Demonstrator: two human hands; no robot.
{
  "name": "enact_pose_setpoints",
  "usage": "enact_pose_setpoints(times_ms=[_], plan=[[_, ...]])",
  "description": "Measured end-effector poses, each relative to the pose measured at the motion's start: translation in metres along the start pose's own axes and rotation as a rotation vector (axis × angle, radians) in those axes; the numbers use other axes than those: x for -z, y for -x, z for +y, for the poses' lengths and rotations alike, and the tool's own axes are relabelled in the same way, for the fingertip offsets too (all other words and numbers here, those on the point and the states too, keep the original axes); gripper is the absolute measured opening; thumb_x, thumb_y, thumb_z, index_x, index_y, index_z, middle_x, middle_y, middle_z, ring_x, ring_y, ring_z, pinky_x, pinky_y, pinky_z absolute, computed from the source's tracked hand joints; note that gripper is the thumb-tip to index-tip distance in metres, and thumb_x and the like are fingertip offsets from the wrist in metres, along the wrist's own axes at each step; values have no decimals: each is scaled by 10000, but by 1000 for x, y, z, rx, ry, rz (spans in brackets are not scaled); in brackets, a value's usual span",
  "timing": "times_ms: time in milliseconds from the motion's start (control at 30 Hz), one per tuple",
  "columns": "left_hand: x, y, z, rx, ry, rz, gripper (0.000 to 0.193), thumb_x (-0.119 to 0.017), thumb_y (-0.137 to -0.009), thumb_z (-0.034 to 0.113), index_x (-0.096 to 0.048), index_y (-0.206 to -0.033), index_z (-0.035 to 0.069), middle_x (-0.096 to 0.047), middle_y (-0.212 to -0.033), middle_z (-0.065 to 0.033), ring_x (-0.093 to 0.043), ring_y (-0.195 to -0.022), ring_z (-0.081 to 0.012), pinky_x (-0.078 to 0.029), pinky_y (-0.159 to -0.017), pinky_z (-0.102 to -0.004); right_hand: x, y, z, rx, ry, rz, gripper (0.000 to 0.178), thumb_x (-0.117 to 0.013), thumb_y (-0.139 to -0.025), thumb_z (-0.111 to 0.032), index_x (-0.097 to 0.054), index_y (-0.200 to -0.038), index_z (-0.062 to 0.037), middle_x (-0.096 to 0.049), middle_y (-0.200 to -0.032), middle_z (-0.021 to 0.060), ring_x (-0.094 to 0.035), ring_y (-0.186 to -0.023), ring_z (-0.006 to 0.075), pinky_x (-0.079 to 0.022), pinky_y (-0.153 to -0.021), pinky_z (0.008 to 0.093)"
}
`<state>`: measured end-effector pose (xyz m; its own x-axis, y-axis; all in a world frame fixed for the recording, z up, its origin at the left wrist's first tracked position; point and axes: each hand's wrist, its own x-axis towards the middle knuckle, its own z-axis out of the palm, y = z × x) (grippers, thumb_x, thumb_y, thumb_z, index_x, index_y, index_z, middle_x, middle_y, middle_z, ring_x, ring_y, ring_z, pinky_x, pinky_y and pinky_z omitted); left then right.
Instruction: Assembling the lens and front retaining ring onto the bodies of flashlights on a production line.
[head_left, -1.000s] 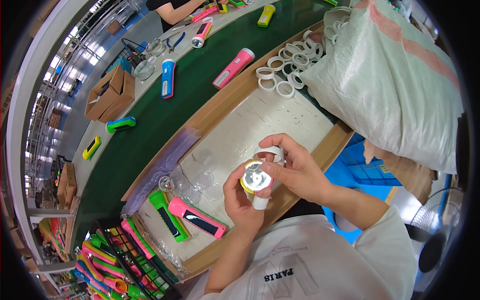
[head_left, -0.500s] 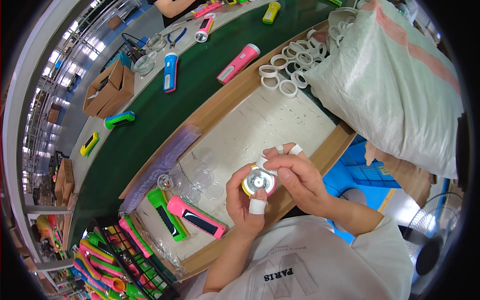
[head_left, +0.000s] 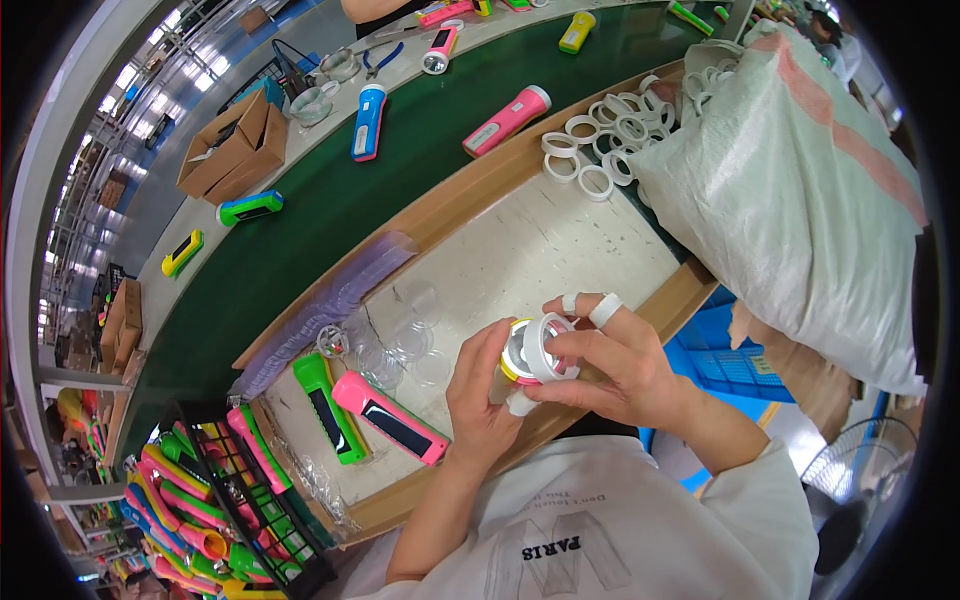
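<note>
In the head view we had a cardboard-walled tray (head_left: 545, 235) in front of us, w/ a green torch (head_left: 328, 408) and a pink torch (head_left: 390, 418) lying at its L end, clear discs (head_left: 430, 368) just beside them. A pile of rings (head_left: 632, 142) sat at the far R corner, against a bulging white sack (head_left: 770, 190). The tray's far wall stood b/w us and the green belt (head_left: 330, 225), which carried a blue torch (head_left: 368, 122), among others. Black crate (head_left: 242, 520), full of torches, lower L.

The held torch (head_left: 515, 352) had its round reflector face turned up twd the camera and a bit R; its body was hidden, so we couldn't tell the long axis exactly.

It sat b/w our hands, over the tray's near edge. Our L hand (head_left: 482, 400) gripped it, fingers curled round the rim; our R hand (head_left: 625, 362) pinched a white ring (head_left: 538, 350), tilted on edge, covering the reflector's R part. Couldn't tell if they touched.
</note>
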<state>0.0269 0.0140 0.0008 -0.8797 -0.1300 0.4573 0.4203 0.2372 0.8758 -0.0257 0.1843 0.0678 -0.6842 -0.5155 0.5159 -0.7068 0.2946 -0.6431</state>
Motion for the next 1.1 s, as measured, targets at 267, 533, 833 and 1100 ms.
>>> enact_pose_setpoints(times_ms=[267, 533, 833, 1100], plan=[[1, -7, 7, -72, -169, -94, 652, -762, -747, 138, -500, -1327, -6, -579, -1192, -193, -611, -1052, -327, -511, -856, -359, 8, -9, -3, 226, 306, -27, 475, -831, -649, -366, -633, -869, 5, -580, -993, 193, -599, -750, 296, -515, -506, 317], [-4, -3, 2, -214, -265, -31, 621, -765, -724, 120, -510, -1272, -22, -589, -1155, -222, -632, -938, -334, -536, -776, -359, 6, -9, -7, 187, 350, -46, 483, -839, -625, -385, -609, -818, -6, -611, -951, 187, -609, -687, 264, -525, -533, 315], [-7, 7, 34, -72, -484, -105, 414, -771, -725, 140, -630, -1110, 82, -591, -1136, -237, -666, -818, -282, -560, -623, -306, 13, -10, -26, -54, 227, -247, 641, -821, -672, -243, -540, -1198, -6, -585, -1015, 189, -615, -737, 294, -522, -577, 346], [-3, 5, 38, -48, -455, -173, 243, -677, -811, 172, -640, -1050, 186, -579, -1131, -221, -657, -880, -299, -568, -702, -340, 39, -48, -37, 2, 250, -756, 619, -738, -746, -104, -473, -1300, -23, -530, -1114, 226, -591, -851, 335, -525, -675, 368]])
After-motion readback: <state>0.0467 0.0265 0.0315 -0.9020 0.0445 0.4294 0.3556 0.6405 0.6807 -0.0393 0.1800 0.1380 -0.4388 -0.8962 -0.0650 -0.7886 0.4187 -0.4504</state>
